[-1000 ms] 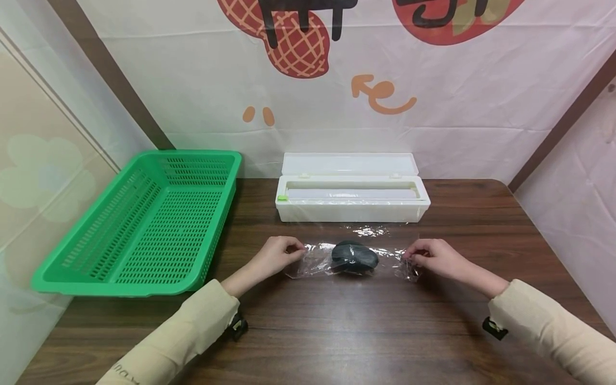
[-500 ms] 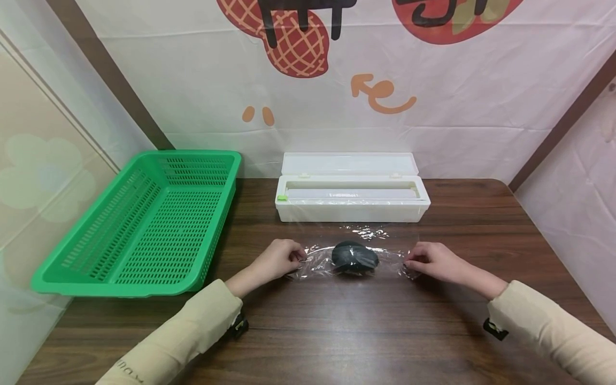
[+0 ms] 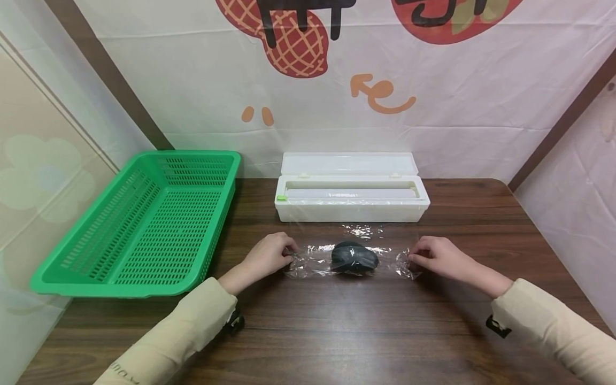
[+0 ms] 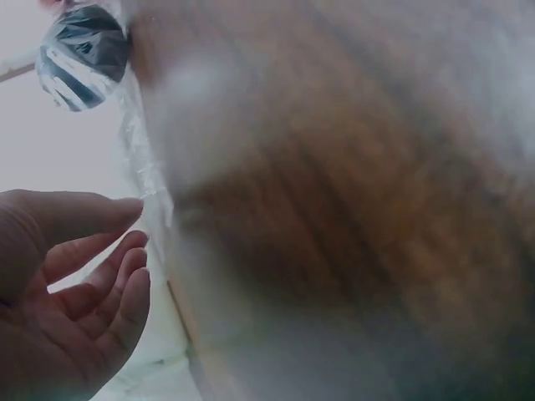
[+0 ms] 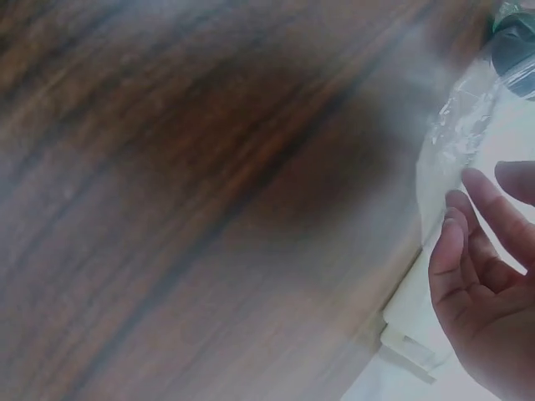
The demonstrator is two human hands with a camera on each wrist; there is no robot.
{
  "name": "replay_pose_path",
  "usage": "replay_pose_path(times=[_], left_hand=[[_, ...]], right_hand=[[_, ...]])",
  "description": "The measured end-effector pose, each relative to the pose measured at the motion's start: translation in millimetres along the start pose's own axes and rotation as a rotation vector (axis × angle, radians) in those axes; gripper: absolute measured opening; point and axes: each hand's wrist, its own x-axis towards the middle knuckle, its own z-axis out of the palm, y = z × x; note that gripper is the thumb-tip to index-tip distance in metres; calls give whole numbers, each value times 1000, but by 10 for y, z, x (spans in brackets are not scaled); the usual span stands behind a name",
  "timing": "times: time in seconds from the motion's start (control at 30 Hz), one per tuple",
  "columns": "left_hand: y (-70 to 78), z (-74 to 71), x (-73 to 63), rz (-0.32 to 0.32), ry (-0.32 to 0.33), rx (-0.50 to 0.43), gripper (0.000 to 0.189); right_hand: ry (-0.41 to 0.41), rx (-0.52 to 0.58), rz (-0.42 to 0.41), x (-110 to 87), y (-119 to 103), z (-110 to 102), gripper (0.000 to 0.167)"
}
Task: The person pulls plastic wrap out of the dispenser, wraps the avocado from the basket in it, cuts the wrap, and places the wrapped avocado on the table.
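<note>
"Looking first at what?"

"At a dark oval object (image 3: pixel 355 258), resting near the middle of the table (image 3: pixel 346 331) and covered by clear film (image 3: pixel 315 263), crinkled and shiny out to either side."

"Seeing what beyond?"

"Seeing a long white box (image 3: pixel 351 213) just behind, with a lid (image 3: pixel 349 163) folded back toward the printed backdrop (image 3: pixel 433 96) and a small green tab (image 3: pixel 282 198) at the left end. Catching glints of film between box and object as well."

"Noticing more off to the side?"

"Yes, a green basket (image 3: pixel 115 289) to the person's left, slotted in floor and walls, well apart from the film."

"And reading the left hand (image 3: pixel 269 254) and right hand (image 3: pixel 443 258) how?"

"As well apart from each other, one at each end of the film, with the object between. Seeing thumb parted from loosely bent fingers on both, going by the wrist views. Cannot tell of any contact with the film."

"And the arms?"

"Reaching in from the lower left and lower right, angled toward the middle, in pale sleeves (image 3: pixel 168 331), with a small black device (image 3: pixel 236 322) beneath each cuff."
</note>
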Motion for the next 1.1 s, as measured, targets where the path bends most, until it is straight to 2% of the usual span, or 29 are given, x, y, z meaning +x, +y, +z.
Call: replay_pose_path(times=[0.17, 0.33, 0.5, 0.7, 0.83, 0.97, 1.1], left_hand=[[42, -30, 29, 8, 51, 38, 9], [173, -64, 45, 54, 61, -18, 11], [309, -66, 81, 94, 43, -62, 16], [443, -38, 144, 159, 15, -90, 23], [507, -1, 186, 220, 6, -99, 32], [565, 23, 219, 267, -33, -91, 44], [609, 57, 249, 293, -61, -70, 54]], right_hand=[[59, -26, -10, 30, -44, -27, 6], [82, 9, -27, 72, -154, -59, 3], [61, 50, -66, 115, -280, -53, 6], [85, 73, -137, 178, -395, -1, 14], [81, 90, -146, 212, -462, 36, 20], [73, 99, -145, 251, -513, 76, 27], [49, 103, -141, 282, -563, 119, 36]])
